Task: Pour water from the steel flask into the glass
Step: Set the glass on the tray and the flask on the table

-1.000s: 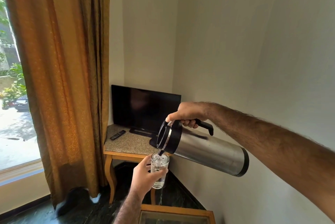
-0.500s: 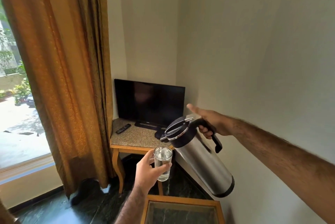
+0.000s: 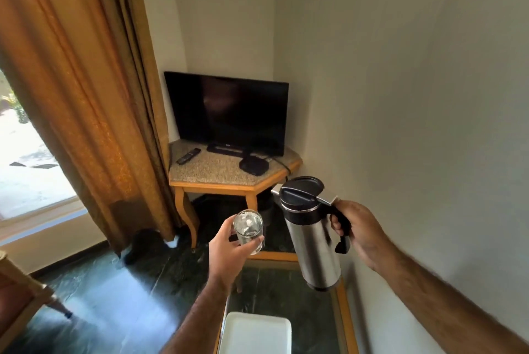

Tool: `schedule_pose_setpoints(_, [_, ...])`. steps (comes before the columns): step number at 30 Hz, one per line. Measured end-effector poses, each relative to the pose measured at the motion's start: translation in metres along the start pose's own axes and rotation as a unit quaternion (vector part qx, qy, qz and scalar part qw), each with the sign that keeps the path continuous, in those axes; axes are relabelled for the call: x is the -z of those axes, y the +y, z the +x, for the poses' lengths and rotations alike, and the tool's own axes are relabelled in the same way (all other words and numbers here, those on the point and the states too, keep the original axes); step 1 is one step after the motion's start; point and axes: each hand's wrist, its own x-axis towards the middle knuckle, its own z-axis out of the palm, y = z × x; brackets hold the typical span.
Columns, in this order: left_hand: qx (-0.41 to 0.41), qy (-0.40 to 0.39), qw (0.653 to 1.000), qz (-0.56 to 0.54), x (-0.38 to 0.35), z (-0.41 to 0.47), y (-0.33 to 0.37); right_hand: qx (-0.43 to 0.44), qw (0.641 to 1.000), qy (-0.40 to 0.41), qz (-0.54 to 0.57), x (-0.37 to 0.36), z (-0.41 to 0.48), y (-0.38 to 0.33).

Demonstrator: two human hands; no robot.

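Observation:
My right hand [image 3: 359, 234] grips the black handle of the steel flask [image 3: 313, 242], which hangs nearly upright above the glass-topped table, its black lid on top. My left hand [image 3: 229, 250] holds the clear glass [image 3: 248, 229] upright, with water in it, to the left of the flask. Flask and glass are apart, and no water runs between them.
A wood-framed glass-topped table [image 3: 342, 305] lies below my hands with a white tray [image 3: 254, 333] on it. Behind stands a corner table [image 3: 217, 179] with a TV [image 3: 227, 113], a remote [image 3: 188, 156] and a black box. An orange curtain [image 3: 94, 101] hangs left; a wall is close on the right.
The flask has swung from a near-horizontal pouring tilt back to nearly upright and away from the glass. The view has dropped toward the table.

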Motion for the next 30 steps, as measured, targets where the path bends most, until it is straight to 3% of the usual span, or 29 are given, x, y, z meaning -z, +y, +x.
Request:
schedule_pose_setpoints(5, [0.028, -0.011, 0.999, 0.027, -0.016, -0.019, -0.053, -0.017, 0.994, 0.085, 0.073, 0.013, -0.017, 0.077])
schedule_pose_setpoints(18, [0.089, -0.041, 0.992, 0.085, -0.076, -0.068, -0.219, -0.089, 0.961, 0.190, 0.178, 0.039, -0.048, 0.265])
schedule_pose_setpoints(30, [0.180, -0.074, 0.978, 0.080, -0.114, -0.093, -0.371, -0.106, 0.902, 0.314, 0.277, 0.050, -0.045, 0.392])
